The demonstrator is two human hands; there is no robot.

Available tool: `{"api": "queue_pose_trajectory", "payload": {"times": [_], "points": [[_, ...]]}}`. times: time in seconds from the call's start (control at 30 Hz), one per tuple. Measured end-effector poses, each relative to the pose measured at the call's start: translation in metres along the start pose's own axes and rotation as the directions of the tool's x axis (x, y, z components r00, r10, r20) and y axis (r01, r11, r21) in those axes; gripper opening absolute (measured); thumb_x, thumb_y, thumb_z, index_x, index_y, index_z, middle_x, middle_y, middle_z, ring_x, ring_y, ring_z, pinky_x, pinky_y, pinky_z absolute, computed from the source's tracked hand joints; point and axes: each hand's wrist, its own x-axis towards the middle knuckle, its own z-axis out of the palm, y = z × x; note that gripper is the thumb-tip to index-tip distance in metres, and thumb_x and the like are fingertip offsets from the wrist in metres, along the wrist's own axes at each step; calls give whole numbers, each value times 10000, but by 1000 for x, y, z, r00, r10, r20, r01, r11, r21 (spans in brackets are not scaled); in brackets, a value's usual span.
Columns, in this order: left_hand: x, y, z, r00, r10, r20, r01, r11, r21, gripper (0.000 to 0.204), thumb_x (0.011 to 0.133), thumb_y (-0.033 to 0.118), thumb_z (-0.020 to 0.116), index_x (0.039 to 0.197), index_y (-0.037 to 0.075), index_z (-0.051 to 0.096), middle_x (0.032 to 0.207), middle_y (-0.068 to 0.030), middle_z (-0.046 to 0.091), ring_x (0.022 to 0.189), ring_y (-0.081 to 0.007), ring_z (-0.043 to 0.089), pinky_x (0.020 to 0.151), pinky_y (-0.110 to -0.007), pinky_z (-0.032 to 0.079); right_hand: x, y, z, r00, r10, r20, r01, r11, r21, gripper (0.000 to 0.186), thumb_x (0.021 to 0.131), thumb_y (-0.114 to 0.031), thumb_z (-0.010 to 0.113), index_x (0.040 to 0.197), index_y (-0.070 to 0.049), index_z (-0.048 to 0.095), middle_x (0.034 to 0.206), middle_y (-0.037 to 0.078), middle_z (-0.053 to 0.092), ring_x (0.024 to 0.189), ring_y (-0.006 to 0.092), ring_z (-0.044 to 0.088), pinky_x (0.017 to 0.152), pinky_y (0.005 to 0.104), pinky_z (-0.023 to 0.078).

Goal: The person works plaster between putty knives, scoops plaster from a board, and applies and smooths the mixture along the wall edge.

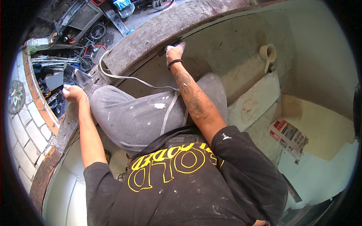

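Observation:
My left hand (75, 93) is closed, with white smears on it, round what looks like a flat metal putty blade (77, 77) held up at the ledge's left part. My right hand (174, 52), also white-smeared, grips a dark flat tool (168, 47), partly hidden by my fingers, against the wall just under the rough concrete ledge (139, 37). A pale cord (128, 78) hangs from the ledge and runs over my grey-trousered legs (139, 116), which are bent beneath my arms.
A cream dipper (267, 52) is on the curved wall at right, above a pale board (256, 96) and a printed sheet (287, 137). Beyond the ledge, bicycles (97, 31) and clutter lie below. Pale paving blocks (26, 143) and a glass-like disc (17, 97) are at far left.

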Motion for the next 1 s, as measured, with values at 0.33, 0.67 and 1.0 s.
{"api": "queue_pose_trajectory", "payload": {"times": [0.33, 0.67, 1.0], "points": [[-2, 7, -6, 999, 38, 30, -37, 999, -19, 218, 748, 83, 476, 859, -62, 595, 814, -234, 608, 783, -378, 589, 693, -411, 462, -24, -43, -6, 997, -10, 80, 20, 992, -126, 377, 569, -2, 525, 908, 57, 371, 889, 137, 395, 840, 231, 405, 800, 312, 348], [4, -8, 5, 998, 47, 32, -46, 999, -20, 208, 742, 95, 482, 825, -57, 597, 792, -231, 608, 754, -381, 587, 674, -419, 460, -57, -57, -104, 942, 205, 267, -332, 692, 641, 191, 590, 96, 446, 723, -25, 510, 690, 56, 528, 574, 192, 523, 535, 305, 461], [7, -9, 6, 999, 46, 9, -46, 997, 65, 263, 680, 48, 430, 831, -90, 596, 786, -239, 610, 753, -369, 603, 691, -416, 474, 65, 22, -84, 856, 511, 76, -506, 800, 323, 129, 785, -180, 447, 790, -85, 534, 745, 51, 556, 628, 200, 506, 597, 331, 413]]}}
